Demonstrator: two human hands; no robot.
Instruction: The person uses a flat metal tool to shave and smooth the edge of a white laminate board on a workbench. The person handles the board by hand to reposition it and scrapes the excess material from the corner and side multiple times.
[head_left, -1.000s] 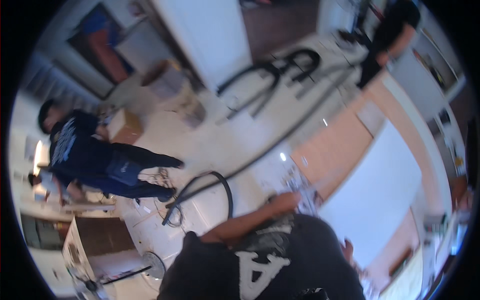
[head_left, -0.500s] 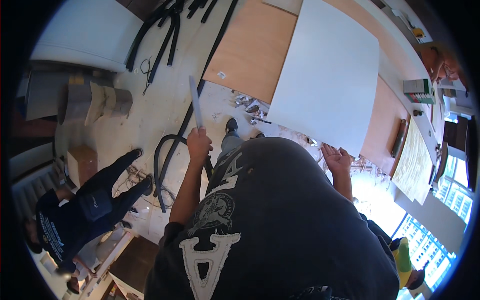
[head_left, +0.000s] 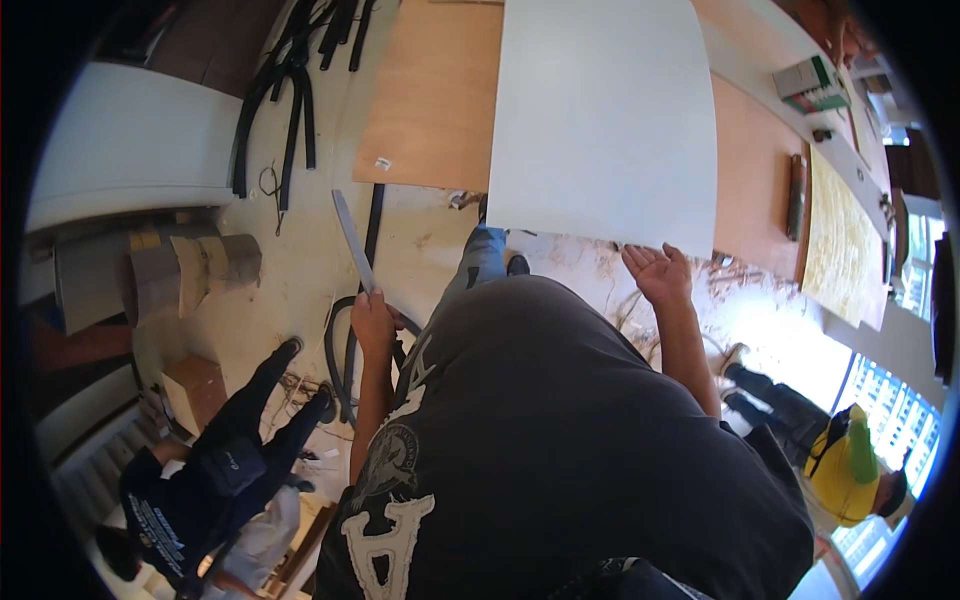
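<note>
My left hand grips a long thin grey strip that points up and away from me. My right hand is open, palm up, its fingertips at the near edge of a large white panel. The panel lies over a light brown wooden board on the floor. My dark shirt fills the lower middle of the view, and my leg and shoe show just below the panel's near edge.
A person in dark blue crouches at the lower left near black hoses. Another person in a yellow top is at the lower right. Black hoses, cardboard pieces and a white cabinet lie on the left.
The view has swung down onto the white panel and board. My right hand has come up to the panel's near edge, and my left hand still holds the strip.
</note>
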